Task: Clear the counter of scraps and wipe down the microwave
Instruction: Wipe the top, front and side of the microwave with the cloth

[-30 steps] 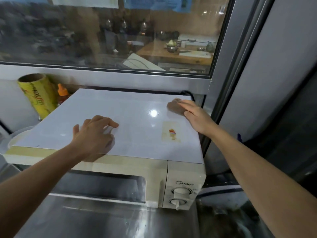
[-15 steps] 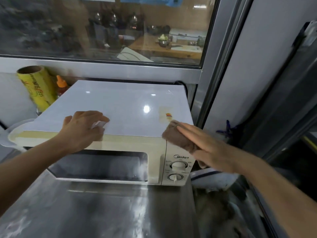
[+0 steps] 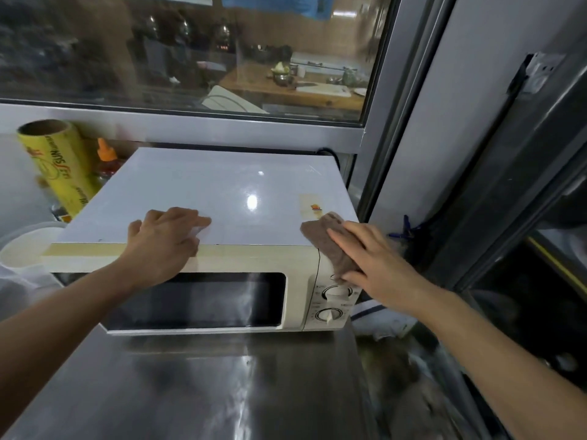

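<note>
Microwave [image 3: 203, 198] | right hand [image 3: 374, 258] presses cloth [image 3: 324, 242] | left hand [image 3: 162, 246] steadies

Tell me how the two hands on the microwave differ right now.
The right hand lies with straight fingers pressing a brown cloth over the microwave's front right corner; the left hand has curled fingers near the front edge, left of centre. The left hand has something small and white under its fingers, too hidden to name. Both rest on the microwave.
</note>
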A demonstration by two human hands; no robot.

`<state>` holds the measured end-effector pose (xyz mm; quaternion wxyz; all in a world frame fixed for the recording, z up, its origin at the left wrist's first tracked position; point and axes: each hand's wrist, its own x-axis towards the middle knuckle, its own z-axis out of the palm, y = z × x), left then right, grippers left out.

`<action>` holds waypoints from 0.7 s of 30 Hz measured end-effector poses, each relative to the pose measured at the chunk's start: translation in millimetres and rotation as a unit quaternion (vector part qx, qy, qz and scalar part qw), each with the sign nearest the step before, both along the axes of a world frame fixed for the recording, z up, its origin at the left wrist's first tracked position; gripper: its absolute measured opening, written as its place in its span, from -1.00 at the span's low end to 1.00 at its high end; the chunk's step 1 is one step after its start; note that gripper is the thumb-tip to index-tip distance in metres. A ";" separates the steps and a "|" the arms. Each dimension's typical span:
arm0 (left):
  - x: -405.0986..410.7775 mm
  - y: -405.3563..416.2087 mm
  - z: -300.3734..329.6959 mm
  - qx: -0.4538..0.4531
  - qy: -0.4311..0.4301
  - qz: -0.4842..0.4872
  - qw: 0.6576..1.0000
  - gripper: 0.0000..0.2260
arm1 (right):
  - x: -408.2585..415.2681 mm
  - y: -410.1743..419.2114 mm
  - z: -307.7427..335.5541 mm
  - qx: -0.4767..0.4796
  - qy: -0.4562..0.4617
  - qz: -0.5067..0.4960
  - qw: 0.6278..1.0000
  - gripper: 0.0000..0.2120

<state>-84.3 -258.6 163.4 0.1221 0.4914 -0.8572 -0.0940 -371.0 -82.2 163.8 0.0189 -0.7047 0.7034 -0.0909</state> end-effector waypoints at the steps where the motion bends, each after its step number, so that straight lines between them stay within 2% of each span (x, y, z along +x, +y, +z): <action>1: 0.0 0.1 0.4 0.000 -0.001 0.000 1.000 -0.63 | 12.4 -3.5 -3.8 -0.045 0.028 -0.006 0.999 -0.25; 4: -1.2 0.9 1.4 -0.006 -0.004 -0.003 1.000 -0.63 | 43.7 -23.1 -15.1 -0.123 0.102 0.000 0.987 -0.22; 8: -2.8 1.9 3.0 -0.004 -0.015 0.004 1.000 -0.64 | 85.2 -52.2 -15.2 -0.160 0.123 0.060 0.978 -0.25; 12: -0.3 1.6 3.1 -0.017 -0.022 -0.008 1.000 -0.64 | 79.8 -50.5 -16.8 -0.130 0.101 0.083 0.983 -0.24; 18: 1.9 0.3 0.2 -0.018 -0.007 -0.017 1.000 -0.65 | 2.2 -2.5 -6.6 -0.051 0.073 -0.015 0.996 -0.20; 21: 3.9 0.2 -1.9 -0.018 0.005 -0.020 1.000 -0.65 | -11.9 5.7 -11.2 -0.063 0.068 -0.025 0.995 -0.23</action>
